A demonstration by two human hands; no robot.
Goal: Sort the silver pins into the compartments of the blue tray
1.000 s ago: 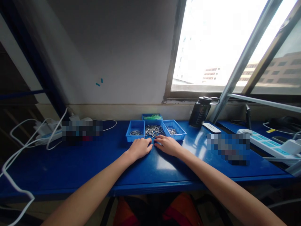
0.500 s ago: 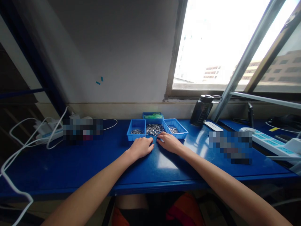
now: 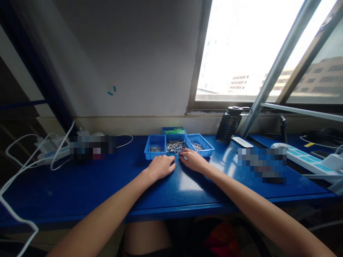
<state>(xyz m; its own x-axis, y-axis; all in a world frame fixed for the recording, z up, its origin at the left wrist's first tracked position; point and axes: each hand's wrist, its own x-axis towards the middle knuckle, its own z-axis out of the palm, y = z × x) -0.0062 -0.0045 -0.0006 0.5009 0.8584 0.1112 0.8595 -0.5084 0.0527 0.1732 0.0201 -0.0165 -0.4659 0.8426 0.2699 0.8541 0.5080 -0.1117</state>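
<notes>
On the blue table, a pile of thin silver metal pieces (image 3: 175, 145), like nails or rivets, lies between two blue trays. The left tray (image 3: 154, 155) and the right tray (image 3: 205, 154) each hold more such pieces. My left hand (image 3: 161, 167) rests in front of the left tray, thumb and forefinger apart, with nothing visible between them. At the pile's near right edge, my right hand (image 3: 193, 160) has its fingertips drawn together. A small shiny spot shows between them, too small to name. The undersides of both hands are hidden.
Behind the pile stands a blue tray (image 3: 164, 129) with green material. A black bottle (image 3: 229, 125) and a flat white device (image 3: 242, 142) are to the right. Power strips (image 3: 305, 157) and white cables (image 3: 20, 214) lie at the sides. The table's edge (image 3: 182, 213) is near me.
My right hand's fingers have drawn closer together, and a shiny spot now shows between them. My left hand stays almost in place. The view has shifted slightly.
</notes>
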